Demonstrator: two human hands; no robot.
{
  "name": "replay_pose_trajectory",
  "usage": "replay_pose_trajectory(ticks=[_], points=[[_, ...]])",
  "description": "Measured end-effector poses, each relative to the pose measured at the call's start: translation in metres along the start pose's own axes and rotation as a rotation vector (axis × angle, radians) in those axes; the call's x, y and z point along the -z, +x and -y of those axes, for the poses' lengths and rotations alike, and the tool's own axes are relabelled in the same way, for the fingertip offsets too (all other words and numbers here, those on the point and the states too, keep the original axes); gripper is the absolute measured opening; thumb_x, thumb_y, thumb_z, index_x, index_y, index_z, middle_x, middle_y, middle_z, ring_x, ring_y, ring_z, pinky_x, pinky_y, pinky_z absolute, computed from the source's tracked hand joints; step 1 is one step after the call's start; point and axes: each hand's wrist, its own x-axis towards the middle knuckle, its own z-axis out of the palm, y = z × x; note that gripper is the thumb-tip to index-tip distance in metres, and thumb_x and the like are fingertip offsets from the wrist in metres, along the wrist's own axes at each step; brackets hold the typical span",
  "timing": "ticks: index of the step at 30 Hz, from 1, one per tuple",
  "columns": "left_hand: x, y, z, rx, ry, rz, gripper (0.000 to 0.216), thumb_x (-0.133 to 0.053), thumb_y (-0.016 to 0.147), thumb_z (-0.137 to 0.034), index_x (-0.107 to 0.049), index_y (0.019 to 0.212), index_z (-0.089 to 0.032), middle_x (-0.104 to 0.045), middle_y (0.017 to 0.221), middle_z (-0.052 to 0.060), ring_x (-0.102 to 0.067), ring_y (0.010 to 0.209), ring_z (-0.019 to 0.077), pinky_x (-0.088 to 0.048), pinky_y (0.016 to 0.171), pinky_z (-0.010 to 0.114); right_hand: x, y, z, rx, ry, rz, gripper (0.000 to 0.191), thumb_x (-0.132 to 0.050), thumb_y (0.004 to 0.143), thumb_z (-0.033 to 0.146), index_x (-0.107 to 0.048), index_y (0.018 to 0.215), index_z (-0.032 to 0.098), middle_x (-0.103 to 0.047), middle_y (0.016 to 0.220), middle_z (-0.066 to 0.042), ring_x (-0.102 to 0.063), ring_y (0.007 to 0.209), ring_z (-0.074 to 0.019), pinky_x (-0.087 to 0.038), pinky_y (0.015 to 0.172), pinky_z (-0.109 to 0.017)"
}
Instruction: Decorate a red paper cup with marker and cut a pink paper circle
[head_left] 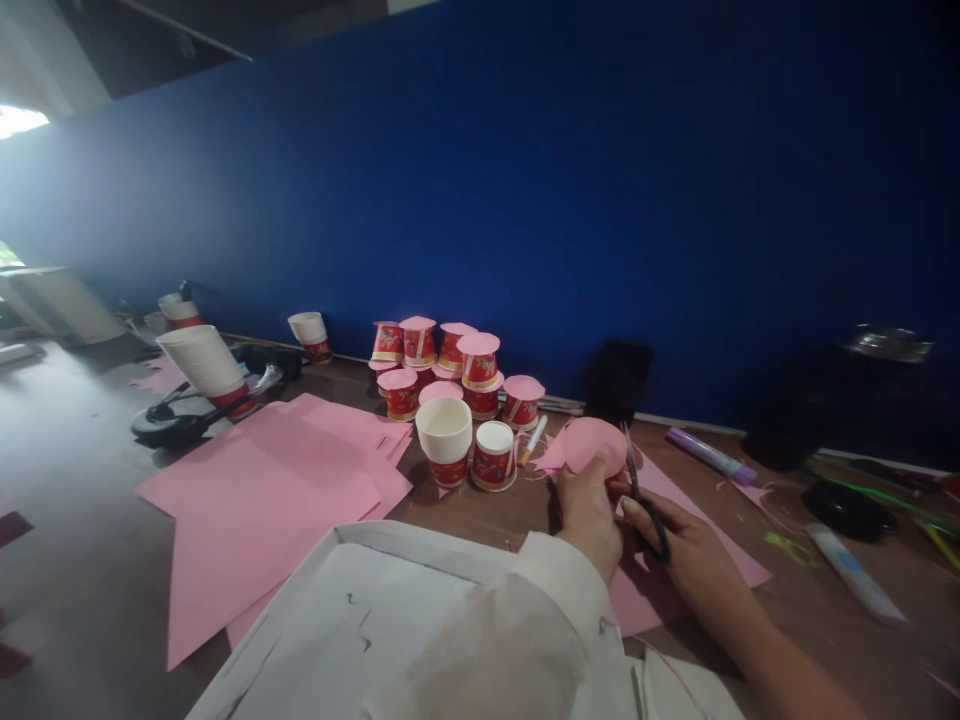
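Observation:
My left hand [592, 505] is closed on a piece of pink paper [589, 443] with a rounded outline, thumb on top. In my right hand [671, 540] is a pair of black-handled scissors [636, 490], its blades pointing up beside the right edge of that paper. More pink paper [697, 510] lies flat under both hands. Just left of the paper are a white-and-orange marker [533, 440], an upturned red paper cup [493, 457] with a white top, and an upright cup [444, 440]. Behind these, several upturned red cups [480, 362] carry pink paper discs and stand partly stacked.
Large pink sheets [277, 500] cover the table's left part, near a leaning stack of cups [204, 362] and a black cable [169, 425]. A white box lid [360, 590] lies in front. At right are a purple glue tube [711, 457] and a white tube [855, 575]. A blue partition [525, 180] rises behind.

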Motion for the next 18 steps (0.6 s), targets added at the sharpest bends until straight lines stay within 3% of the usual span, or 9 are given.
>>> replay_pose_trajectory(ticks=[13,18], points=[[-0.0006,0.0001,0.0003,-0.011,0.002,-0.019,0.035,-0.084,0.054,-0.030,-0.058,0.072,-0.016,-0.061,0.058,0.001,-0.054,0.048,0.0115,-0.040,0.043,0.020,0.0000,-0.0004,0.0017,0.005,-0.048,-0.027,0.051,-0.065,0.077,0.059,-0.080,0.112,0.025,-0.080,0.103,-0.006,-0.074,0.084,-0.0284,-0.057,0.063,-0.032],[-0.0029,-0.0015,0.0005,0.034,0.003,-0.008,0.039,-0.088,0.052,-0.031,-0.059,0.072,-0.015,-0.061,0.061,0.002,-0.055,0.049,0.0115,-0.040,0.043,0.020,0.0013,0.0016,-0.0005,0.039,-0.058,-0.016,0.051,-0.067,0.075,0.057,-0.079,0.113,0.024,-0.079,0.112,-0.007,-0.073,0.096,-0.0298,-0.058,0.076,-0.032]])
